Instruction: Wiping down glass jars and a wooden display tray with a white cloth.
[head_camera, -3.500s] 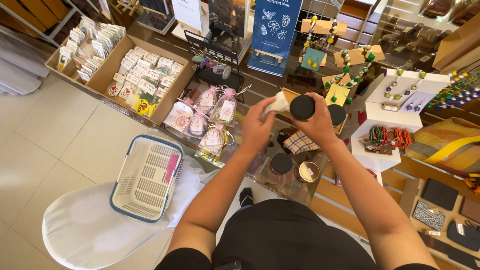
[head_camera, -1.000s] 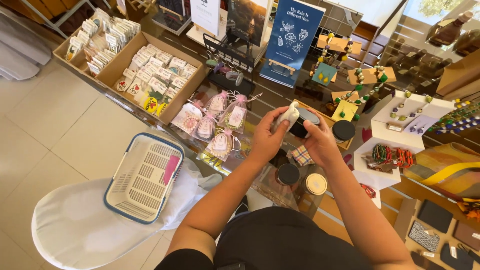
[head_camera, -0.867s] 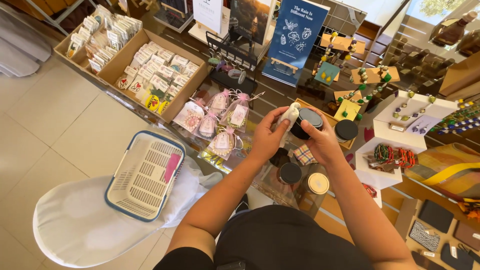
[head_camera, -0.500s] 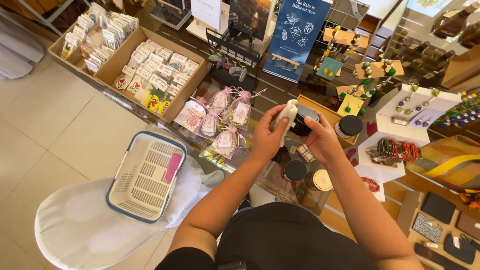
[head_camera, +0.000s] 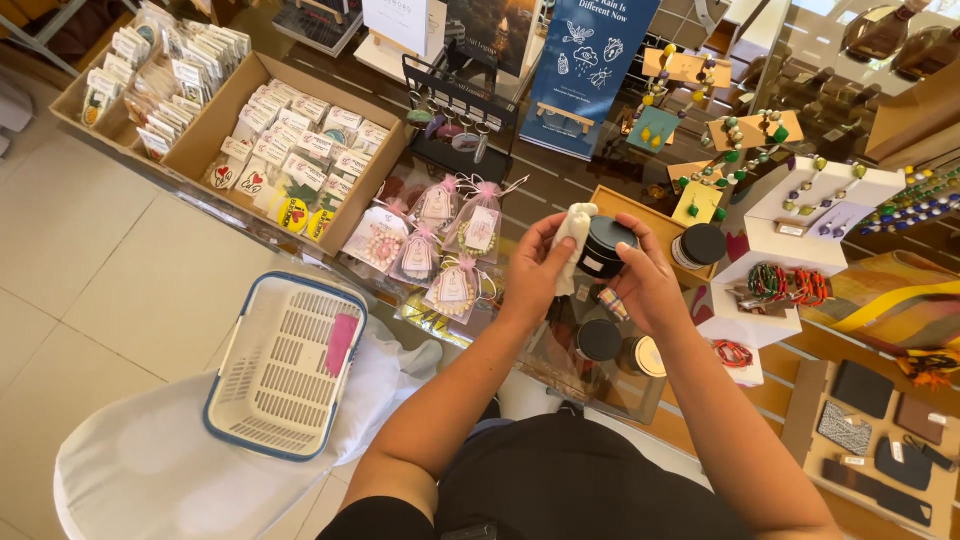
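My right hand (head_camera: 648, 282) grips a small round black tin (head_camera: 606, 246) with a pale label, held above a glass display counter (head_camera: 560, 360). My left hand (head_camera: 535, 270) presses a crumpled white cloth (head_camera: 574, 232) against the tin's left side. Below the hands stand a black-lidded jar (head_camera: 598, 340) and a pale-lidded jar (head_camera: 646, 356). Another black-lidded jar (head_camera: 699, 246) sits just to the right, by a wooden tray (head_camera: 640, 210).
Pink-ribboned gift pouches (head_camera: 440, 240) lie left of my hands. A cardboard box of small carded items (head_camera: 290, 165) sits further left. A white and blue shopping basket (head_camera: 288, 365) rests on a white-covered stool. White jewellery stands (head_camera: 800, 215) and a blue sign (head_camera: 590, 60) stand behind.
My hands stay together on the tin, with the cloth shifting slightly against its side. The view has drifted a little; nothing was put down or picked up.
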